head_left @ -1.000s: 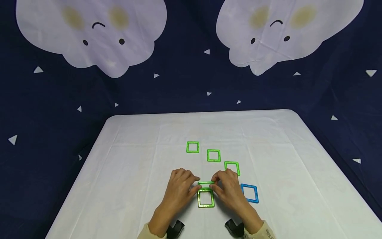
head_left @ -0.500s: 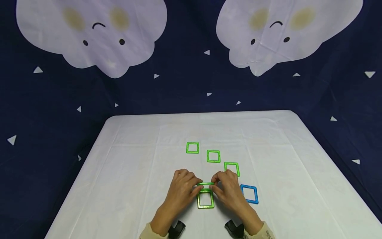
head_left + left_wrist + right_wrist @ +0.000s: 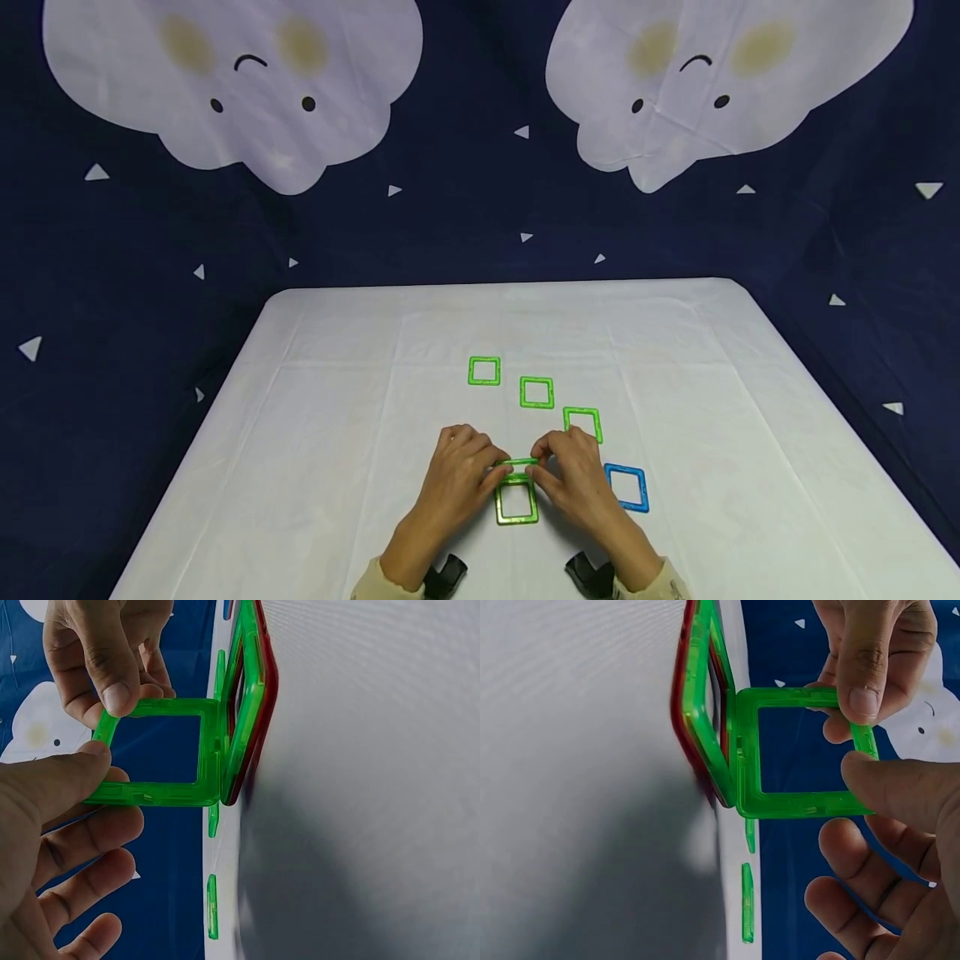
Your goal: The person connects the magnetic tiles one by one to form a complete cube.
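Both hands hold one green square frame-shaped magnetic tile [image 3: 150, 793] upright. My left hand [image 3: 459, 475] pinches its upper left corner between thumb and fingers. At the upper right corner my right hand [image 3: 573, 477] has the same kind of pinch. The tile's lower edge meets the far edge of a second green square tile [image 3: 517, 520], which lies nearer the person. A red tile [image 3: 678, 705] shows against the underside of that second tile in the wrist views.
On the white-covered table [image 3: 360, 417], a green tile [image 3: 483, 382], another green tile [image 3: 537, 405] and a third green tile [image 3: 582, 410] run diagonally beyond the hands. The right hand partly covers the third. A blue square tile [image 3: 644, 490] lies right of the right hand.
The left hand has shifted slightly right, and its fingers have closed onto the upright tile's left side. The right hand keeps its hold, and the loose tiles stay put.
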`<state>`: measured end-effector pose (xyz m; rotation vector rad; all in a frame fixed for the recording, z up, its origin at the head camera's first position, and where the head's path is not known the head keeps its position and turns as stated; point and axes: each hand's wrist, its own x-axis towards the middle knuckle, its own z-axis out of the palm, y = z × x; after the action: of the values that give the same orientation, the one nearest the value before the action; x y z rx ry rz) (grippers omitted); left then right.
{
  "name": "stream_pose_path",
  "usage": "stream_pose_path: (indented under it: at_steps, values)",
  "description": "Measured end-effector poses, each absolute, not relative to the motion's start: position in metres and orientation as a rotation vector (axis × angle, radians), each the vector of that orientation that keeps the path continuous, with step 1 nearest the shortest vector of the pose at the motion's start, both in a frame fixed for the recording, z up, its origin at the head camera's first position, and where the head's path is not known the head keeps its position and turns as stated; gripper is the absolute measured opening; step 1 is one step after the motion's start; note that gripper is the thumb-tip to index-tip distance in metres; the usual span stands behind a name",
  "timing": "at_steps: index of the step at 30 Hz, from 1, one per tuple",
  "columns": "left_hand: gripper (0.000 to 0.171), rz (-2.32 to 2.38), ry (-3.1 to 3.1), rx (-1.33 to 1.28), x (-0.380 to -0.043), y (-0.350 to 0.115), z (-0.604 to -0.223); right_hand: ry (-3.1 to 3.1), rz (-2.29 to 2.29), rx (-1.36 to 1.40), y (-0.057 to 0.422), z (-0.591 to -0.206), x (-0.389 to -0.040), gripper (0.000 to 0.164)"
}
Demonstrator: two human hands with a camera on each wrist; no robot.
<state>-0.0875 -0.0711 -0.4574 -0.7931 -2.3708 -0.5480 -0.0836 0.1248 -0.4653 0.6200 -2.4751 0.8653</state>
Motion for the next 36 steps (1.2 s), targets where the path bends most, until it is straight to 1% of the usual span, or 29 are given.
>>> stream_pose_path:
  at_steps: [9,16,22,30,36]
  values:
    - [0.012,-0.56,-2.364,-0.758,-0.088,-0.073,-0.457,-2.467,0.814,0.586,0.137,-0.455,-0.084,0.036]
    - [0.011,-0.58,-2.359,-0.731,-0.086,-0.074,-0.457,-2.527,0.786,0.483,0.158,-0.452,-0.091,0.034]
    - [0.01,-0.583,-2.364,-0.712,-0.086,-0.074,-0.457,-2.711,0.723,0.373,0.177,-0.446,-0.099,0.032]
    - [0.009,-0.574,-2.384,-0.655,-0.084,-0.074,-0.458,-2.908,0.595,0.287,0.196,-0.445,-0.117,0.036]
    - [0.01,-0.575,-2.385,-0.614,-0.084,-0.073,-0.459,-2.987,0.557,0.293,0.205,-0.448,-0.126,0.04]
